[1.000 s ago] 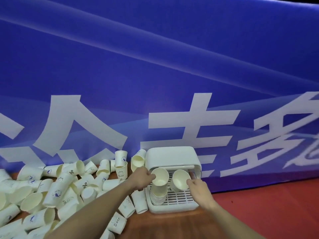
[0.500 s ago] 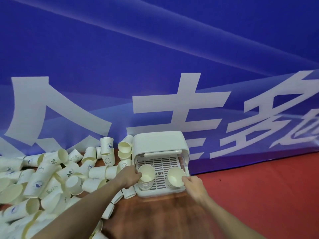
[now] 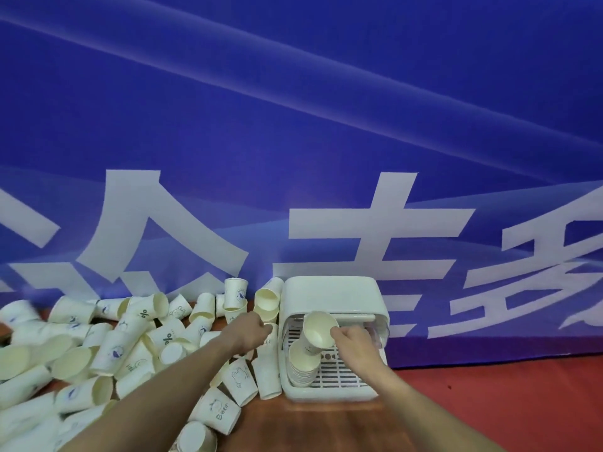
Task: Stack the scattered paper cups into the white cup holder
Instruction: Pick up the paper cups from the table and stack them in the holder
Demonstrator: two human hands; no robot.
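The white cup holder (image 3: 332, 337) is a smooth plastic box with rounded corners, a hooded top and a slotted grid tray, standing on the wooden table (image 3: 326, 422) against the blue banner (image 3: 293, 125). On the left side of its tray stands a nested stack of cups (image 3: 303, 365), rims ridged one above another. The right hand (image 3: 354, 345) reaches in over the tray, fingers curled around a single paper cup (image 3: 318, 331), held tilted with its open mouth facing the camera, just above the stack. The left hand (image 3: 249, 331) stretches forward just left of the holder, its fingers closed on a small cup (image 3: 269, 331) at the edge of the heap. The scattered paper cups (image 3: 114, 350) cover the table's left part, most lying on their sides, thin cream-white paper with rolled rims. Some bear blue prints: "%" marks, small cartoon animals, and the word "Bear". Large white characters run across the banner. A red surface (image 3: 505, 402) lies to the right of the table.
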